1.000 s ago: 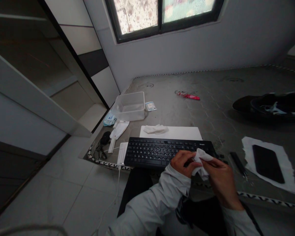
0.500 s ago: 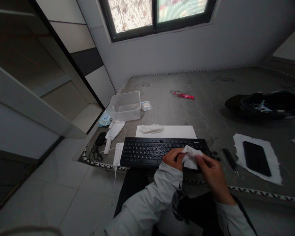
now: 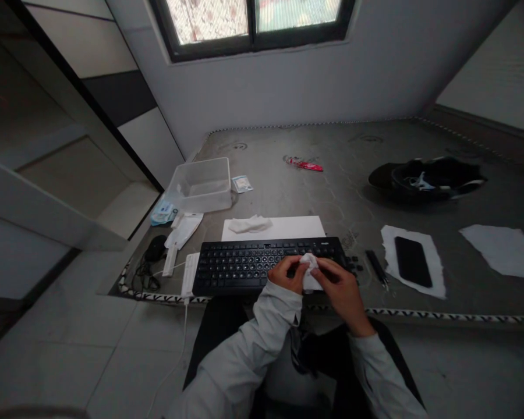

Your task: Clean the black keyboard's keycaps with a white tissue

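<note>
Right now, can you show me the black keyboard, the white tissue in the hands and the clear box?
Black keyboard (image 3: 244,267): head view, on its keys.
White tissue (image 3: 309,261): head view, on its bunched top.
Clear box (image 3: 207,202): head view, on its front wall.

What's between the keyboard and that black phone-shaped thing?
In the head view: small black pieces, a slim dark tool, then the edge of a white sheet.

keyboard (image 3: 233,269): black | held tissue (image 3: 310,282): white | sleeves (image 3: 268,320): pale grey | surface (image 3: 340,201): grey, faintly hexagon-lined | edging (image 3: 419,315): black-and-white zigzag
</note>
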Available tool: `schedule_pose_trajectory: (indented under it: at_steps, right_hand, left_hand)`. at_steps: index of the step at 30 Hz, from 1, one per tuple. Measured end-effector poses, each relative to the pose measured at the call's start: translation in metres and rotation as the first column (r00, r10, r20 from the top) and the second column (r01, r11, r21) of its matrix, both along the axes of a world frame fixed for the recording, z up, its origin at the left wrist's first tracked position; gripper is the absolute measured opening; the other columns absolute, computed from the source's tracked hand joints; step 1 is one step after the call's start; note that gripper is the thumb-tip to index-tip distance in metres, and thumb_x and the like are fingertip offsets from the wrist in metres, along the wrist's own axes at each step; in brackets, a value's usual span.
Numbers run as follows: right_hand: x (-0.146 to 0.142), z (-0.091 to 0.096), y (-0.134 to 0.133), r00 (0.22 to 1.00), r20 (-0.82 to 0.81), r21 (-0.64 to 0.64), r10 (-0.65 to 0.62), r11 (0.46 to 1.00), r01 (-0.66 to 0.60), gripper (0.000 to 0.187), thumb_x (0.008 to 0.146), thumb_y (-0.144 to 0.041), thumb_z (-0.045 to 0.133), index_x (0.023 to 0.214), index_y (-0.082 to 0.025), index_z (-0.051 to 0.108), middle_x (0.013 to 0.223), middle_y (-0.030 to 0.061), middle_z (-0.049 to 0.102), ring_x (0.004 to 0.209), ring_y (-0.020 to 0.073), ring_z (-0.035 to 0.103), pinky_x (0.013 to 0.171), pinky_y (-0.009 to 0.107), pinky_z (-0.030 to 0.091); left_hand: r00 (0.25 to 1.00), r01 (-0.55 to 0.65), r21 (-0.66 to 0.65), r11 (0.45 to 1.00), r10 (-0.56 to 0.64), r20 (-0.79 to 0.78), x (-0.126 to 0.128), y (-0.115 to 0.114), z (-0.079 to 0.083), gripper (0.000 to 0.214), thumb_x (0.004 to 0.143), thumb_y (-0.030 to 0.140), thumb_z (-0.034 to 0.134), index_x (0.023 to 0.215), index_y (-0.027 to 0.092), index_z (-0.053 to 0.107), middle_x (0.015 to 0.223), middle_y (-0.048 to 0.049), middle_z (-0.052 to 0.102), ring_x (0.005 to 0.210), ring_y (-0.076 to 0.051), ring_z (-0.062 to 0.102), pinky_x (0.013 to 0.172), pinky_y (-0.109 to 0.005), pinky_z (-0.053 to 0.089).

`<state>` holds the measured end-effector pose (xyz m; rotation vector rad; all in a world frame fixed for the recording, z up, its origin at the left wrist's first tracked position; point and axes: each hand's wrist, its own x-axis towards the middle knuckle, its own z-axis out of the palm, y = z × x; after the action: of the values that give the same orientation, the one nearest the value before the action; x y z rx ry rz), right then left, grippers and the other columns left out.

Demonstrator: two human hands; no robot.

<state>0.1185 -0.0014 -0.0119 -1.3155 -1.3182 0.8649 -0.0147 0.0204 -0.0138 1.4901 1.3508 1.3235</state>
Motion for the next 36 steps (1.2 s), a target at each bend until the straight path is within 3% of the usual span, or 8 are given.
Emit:
schedule_pose_trajectory:
  at_steps: [6, 12, 16, 20, 23, 25, 29, 36]
  right_hand:
    - [-0.002, 0.002, 0.0, 0.995, -0.014, -0.051, -0.103, 0.993, 0.102, 0.03, 0.081, -0.046, 0.065, 0.095, -0.02, 0.073, 0.102, 0.0085, 0.071, 0.09, 0.0242, 0.065, 0.081, 0.037, 0.052]
    - [-0.002, 0.007, -0.002, 0.998, -0.004, -0.027, -0.056, 0.998, 0.056, 0.032, 0.079, -0.045, 0.068, 0.102, -0.022, 0.073, 0.109, 0.0076, 0.07, 0.099, 0.0255, 0.064, 0.088, 0.038, 0.05]
    - [-0.002, 0.007, -0.003, 0.995, -0.058, -0.129, -0.079, 0.989, 0.071, 0.037, 0.077, -0.048, 0.069, 0.101, -0.02, 0.073, 0.101, 0.0084, 0.073, 0.091, 0.0268, 0.067, 0.082, 0.039, 0.053]
    - [-0.001, 0.007, -0.002, 0.99, -0.127, -0.195, -0.056, 0.98, 0.031, 0.041, 0.074, -0.052, 0.07, 0.099, -0.019, 0.074, 0.095, 0.0084, 0.074, 0.085, 0.027, 0.068, 0.075, 0.037, 0.055]
    - [0.0, 0.007, 0.0, 0.979, -0.198, -0.229, -0.044, 0.973, -0.003, 0.043, 0.072, -0.052, 0.072, 0.097, -0.018, 0.075, 0.093, 0.0083, 0.074, 0.083, 0.0269, 0.068, 0.073, 0.036, 0.056]
    - [0.001, 0.007, 0.0, 0.971, -0.232, -0.244, -0.065, 0.97, 0.007, 0.045, 0.069, -0.054, 0.074, 0.096, -0.018, 0.075, 0.089, 0.0082, 0.074, 0.079, 0.0262, 0.068, 0.069, 0.035, 0.055]
    - [0.004, 0.007, 0.0, 0.962, -0.257, -0.259, -0.087, 0.966, 0.018, 0.048, 0.068, -0.058, 0.074, 0.094, -0.017, 0.074, 0.083, 0.0066, 0.073, 0.071, 0.0229, 0.066, 0.063, 0.03, 0.052]
    - [0.009, 0.006, -0.002, 0.984, -0.176, -0.237, -0.036, 0.972, -0.007, 0.044, 0.072, -0.059, 0.07, 0.081, -0.016, 0.073, 0.071, 0.0043, 0.069, 0.063, 0.0186, 0.06, 0.056, 0.026, 0.046]
  left_hand:
    - [0.995, 0.077, 0.013, 0.997, -0.077, 0.057, 0.0, -0.005, 0.007, 0.022, 0.086, 0.024, 0.056, 0.1, 0.019, 0.073, 0.095, -0.0041, 0.075, 0.085, -0.016, 0.071, 0.076, -0.025, 0.056]
    - [0.994, 0.057, -0.001, 0.998, -0.057, 0.093, 0.0, -0.004, 0.005, 0.02, 0.084, 0.028, 0.061, 0.096, 0.019, 0.074, 0.089, -0.0033, 0.076, 0.079, -0.016, 0.072, 0.073, -0.026, 0.058]
    - [0.997, 0.019, -0.016, 1.0, -0.018, 0.073, 0.0, -0.002, 0.002, 0.017, 0.081, 0.029, 0.065, 0.09, 0.018, 0.074, 0.082, -0.0028, 0.076, 0.072, -0.015, 0.071, 0.067, -0.025, 0.058]
    - [0.998, 0.022, 0.113, 0.993, -0.016, -0.056, 0.0, 0.0, 0.002, 0.017, 0.086, 0.023, 0.058, 0.093, 0.02, 0.073, 0.087, -0.0036, 0.074, 0.079, -0.014, 0.068, 0.074, -0.025, 0.055]
    - [0.996, -0.05, 0.174, 0.983, 0.062, -0.065, -0.001, 0.001, 0.0, 0.025, 0.087, 0.022, 0.055, 0.11, 0.02, 0.066, 0.095, -0.0052, 0.068, 0.067, -0.01, 0.062, 0.062, -0.021, 0.053]
    - [0.99, -0.111, 0.233, 0.966, 0.128, -0.057, -0.002, 0.001, -0.001, 0.022, 0.087, 0.025, 0.056, 0.106, 0.018, 0.066, 0.096, -0.0061, 0.063, 0.062, -0.009, 0.058, 0.057, -0.02, 0.052]
    - [0.983, 0.042, 0.338, 0.94, 0.022, -0.183, -0.001, -0.001, -0.004, 0.02, 0.089, 0.032, 0.056, 0.094, 0.023, 0.073, 0.093, -0.0054, 0.063, 0.077, -0.013, 0.062, 0.068, -0.023, 0.054]
    - [0.966, 0.146, 0.265, 0.953, -0.08, -0.246, -0.001, -0.001, -0.01, 0.03, 0.085, 0.044, 0.063, 0.107, 0.026, 0.072, 0.092, -0.0035, 0.068, 0.055, -0.008, 0.054, 0.055, -0.02, 0.051]
